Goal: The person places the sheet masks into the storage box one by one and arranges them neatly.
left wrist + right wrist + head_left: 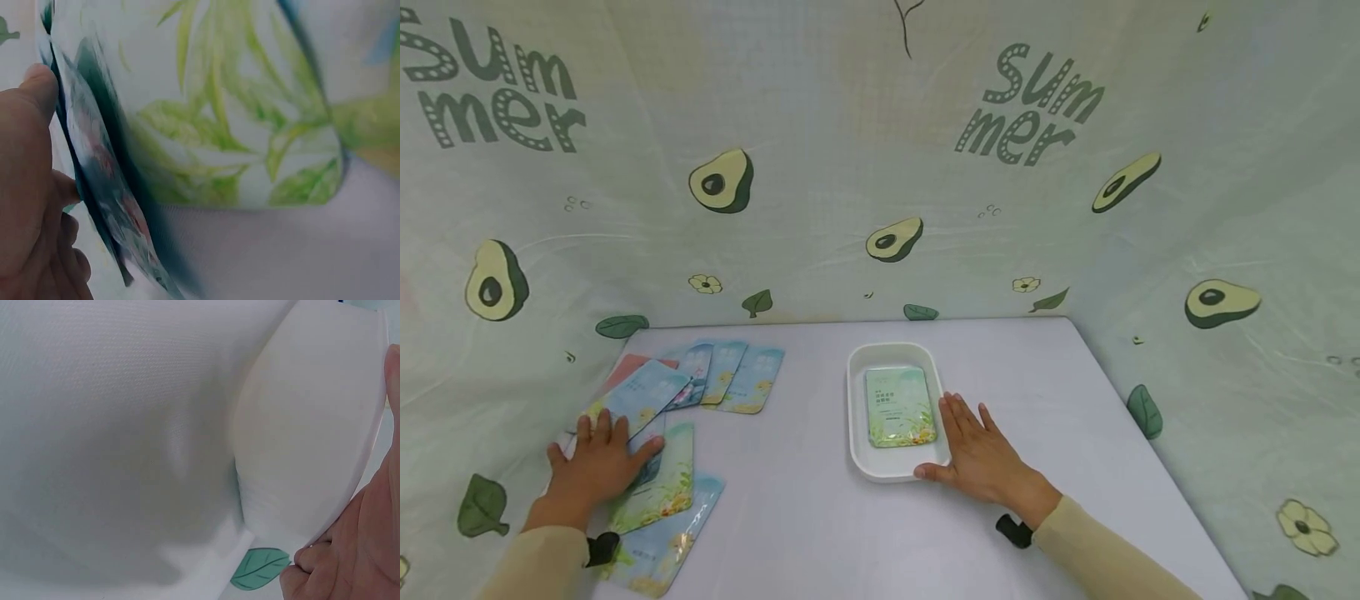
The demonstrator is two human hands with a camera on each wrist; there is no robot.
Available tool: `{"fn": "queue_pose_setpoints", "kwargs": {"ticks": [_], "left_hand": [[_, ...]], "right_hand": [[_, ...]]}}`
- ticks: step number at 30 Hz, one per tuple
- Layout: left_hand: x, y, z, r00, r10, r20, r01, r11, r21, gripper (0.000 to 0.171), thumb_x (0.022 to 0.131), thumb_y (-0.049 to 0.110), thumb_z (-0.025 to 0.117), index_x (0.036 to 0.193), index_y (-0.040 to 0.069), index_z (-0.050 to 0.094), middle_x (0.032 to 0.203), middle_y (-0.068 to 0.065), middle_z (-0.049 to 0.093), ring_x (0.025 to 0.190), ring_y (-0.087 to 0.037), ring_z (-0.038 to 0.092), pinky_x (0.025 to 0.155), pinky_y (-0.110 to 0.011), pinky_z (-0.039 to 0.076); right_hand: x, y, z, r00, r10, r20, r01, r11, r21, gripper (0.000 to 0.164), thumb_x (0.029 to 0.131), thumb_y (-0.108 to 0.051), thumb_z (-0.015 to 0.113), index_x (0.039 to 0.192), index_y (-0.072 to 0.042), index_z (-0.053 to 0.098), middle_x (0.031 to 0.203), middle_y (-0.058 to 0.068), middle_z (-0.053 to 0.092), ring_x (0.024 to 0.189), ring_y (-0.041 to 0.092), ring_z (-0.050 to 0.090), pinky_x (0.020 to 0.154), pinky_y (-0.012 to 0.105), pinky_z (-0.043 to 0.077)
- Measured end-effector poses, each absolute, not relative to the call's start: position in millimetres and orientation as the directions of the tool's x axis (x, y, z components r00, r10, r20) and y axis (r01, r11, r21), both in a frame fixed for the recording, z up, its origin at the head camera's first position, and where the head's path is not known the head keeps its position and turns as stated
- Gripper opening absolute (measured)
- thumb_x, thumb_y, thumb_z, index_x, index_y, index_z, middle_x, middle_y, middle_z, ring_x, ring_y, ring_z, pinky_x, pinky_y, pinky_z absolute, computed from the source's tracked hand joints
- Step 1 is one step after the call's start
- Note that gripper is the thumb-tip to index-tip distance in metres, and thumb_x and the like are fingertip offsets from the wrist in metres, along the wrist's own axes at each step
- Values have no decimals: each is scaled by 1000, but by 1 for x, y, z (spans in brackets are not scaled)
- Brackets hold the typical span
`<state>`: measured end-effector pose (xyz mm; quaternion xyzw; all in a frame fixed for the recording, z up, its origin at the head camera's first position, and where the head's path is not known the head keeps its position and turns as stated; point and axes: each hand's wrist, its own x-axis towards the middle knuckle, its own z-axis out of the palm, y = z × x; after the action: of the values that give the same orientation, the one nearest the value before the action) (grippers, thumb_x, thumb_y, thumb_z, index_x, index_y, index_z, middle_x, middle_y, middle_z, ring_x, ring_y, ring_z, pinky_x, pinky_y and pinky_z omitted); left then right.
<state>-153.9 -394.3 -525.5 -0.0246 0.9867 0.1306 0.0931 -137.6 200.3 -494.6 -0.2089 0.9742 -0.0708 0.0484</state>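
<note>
My left hand (597, 467) rests fingers-down on a pile of flat sachets, its thumb stretched out to the right. Beneath it are a blue sachet (643, 392) and a green-and-white one (673, 471). In the left wrist view, fingertips touch a flower-printed sachet (100, 150) seen nearly edge-on. To the right, a white tray (859, 462) holds a pale green sachet (898, 408) lying flat. Extended fingers of my right hand (985, 462) lie along the tray's right rim, with the thumb at its front right corner. The right wrist view shows that hand against the tray's outer wall (306, 425).
More blue sachets (752, 379) fan out at the table's back left, beside a pinkish-red one (625, 367). Another blue sachet (662, 558) lies near the front left. A printed curtain (820, 167) hangs behind and around the white table (1075, 417).
</note>
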Motion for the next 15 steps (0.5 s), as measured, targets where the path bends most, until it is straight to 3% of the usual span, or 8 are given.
{"fn": "queue_pose_setpoints", "kwargs": {"ticks": [8, 15], "left_hand": [[-154, -367, -521, -975, 86, -203, 34, 968, 250, 99, 105, 72, 39, 158, -12, 31, 161, -48, 11, 150, -68, -4, 106, -89, -9], [-155, -322, -523, -965, 204, -167, 155, 952, 264, 91, 108, 61, 44, 155, -16, 34, 159, -49, 22, 144, -73, 16, 113, -82, 19]], "right_hand": [[-138, 200, -495, -911, -409, -55, -396, 904, -162, 121, 92, -86, 46, 164, 8, 19, 172, 28, 19, 162, 40, 17, 129, 63, 15], [-138, 201, -497, -911, -411, -48, -399, 903, -162, 121, 92, -86, 46, 164, 8, 20, 172, 27, 19, 162, 40, 17, 129, 63, 16]]}}
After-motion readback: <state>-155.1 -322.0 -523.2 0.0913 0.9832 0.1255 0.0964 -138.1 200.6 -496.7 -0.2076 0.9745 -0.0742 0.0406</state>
